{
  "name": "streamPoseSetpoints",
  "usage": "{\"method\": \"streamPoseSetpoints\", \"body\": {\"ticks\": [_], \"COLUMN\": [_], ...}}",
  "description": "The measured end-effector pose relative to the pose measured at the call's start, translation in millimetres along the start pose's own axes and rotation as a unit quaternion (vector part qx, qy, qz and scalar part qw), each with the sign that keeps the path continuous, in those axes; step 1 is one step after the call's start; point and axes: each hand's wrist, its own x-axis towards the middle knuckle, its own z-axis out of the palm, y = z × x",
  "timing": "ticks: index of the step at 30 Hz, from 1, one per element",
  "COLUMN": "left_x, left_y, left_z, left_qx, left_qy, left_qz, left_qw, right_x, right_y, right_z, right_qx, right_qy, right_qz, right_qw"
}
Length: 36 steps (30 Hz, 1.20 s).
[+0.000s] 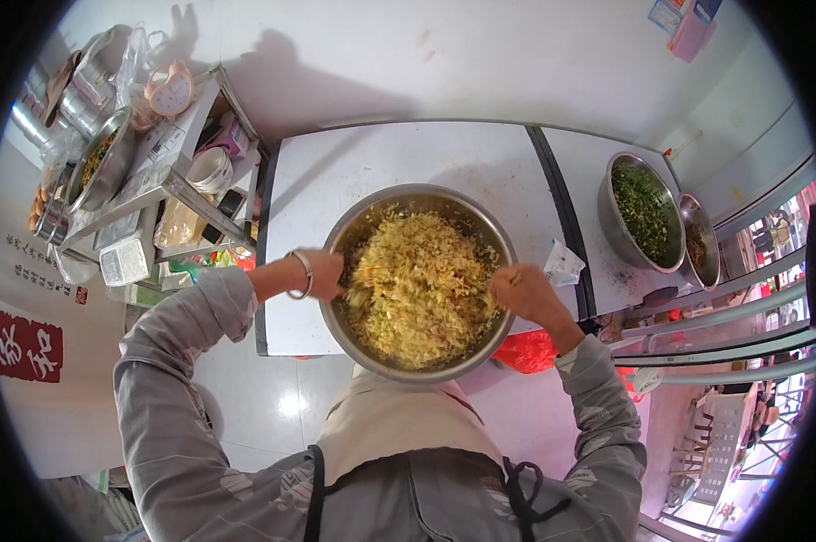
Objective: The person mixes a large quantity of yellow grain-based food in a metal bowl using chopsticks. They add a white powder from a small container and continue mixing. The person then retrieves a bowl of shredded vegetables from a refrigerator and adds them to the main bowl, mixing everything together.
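Note:
A large stainless steel bowl [418,376] stands at the front edge of the white table in front of me. It is heaped with a loose, finely chopped yellow mixture [415,291], blurred by motion, with orange bits in it. My left hand [323,274], with a silver bangle at the wrist, is curled at the bowl's left rim, its fingers partly hidden inside. At the right rim my right hand [526,293] is also curled, knuckles up. Whether either hand grips a utensil, the rim or some of the mixture, I cannot tell.
At right stand a steel bowl of chopped greens [642,217] and a smaller bowl of brown filling [696,244]. A white packet [564,263] lies right of the big bowl, a red plastic bag [526,352] below. A metal shelf [177,179] at left holds another bowl [99,162] and a clock [171,89].

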Motion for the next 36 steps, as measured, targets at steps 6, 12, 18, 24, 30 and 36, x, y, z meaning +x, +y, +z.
{"method": "streamPoseSetpoints", "body": {"ticks": [6,12,18,24,30,36], "left_x": [58,11,41,7,20,11], "left_y": [-11,-8,0,13,5,20], "left_z": [106,26,105,34,90,76], "left_qx": [-0.164,-0.067,-0.122,-0.209,-0.1,-0.139], "left_qy": [0.13,0.065,0.092,0.147,0.021,0.196], "left_qz": [0.133,0.053,0.141,0.025,0.069,0.036], "left_qw": [0.969,0.994,0.978,0.967,0.992,0.97], "right_x": [10,5,-4,2,-13,-4], "right_y": [37,-19,35,-33,54,1], "right_z": [58,12,52,25,42,44], "right_qx": [0.273,0.041,0.228,0.232,0.126,0.222], "right_qy": [0.107,0.033,0.049,0.074,0.006,0.041], "right_qz": [0.063,-0.015,0.078,-0.025,0.056,-0.051], "right_qw": [0.954,0.999,0.969,0.97,0.99,0.973]}}
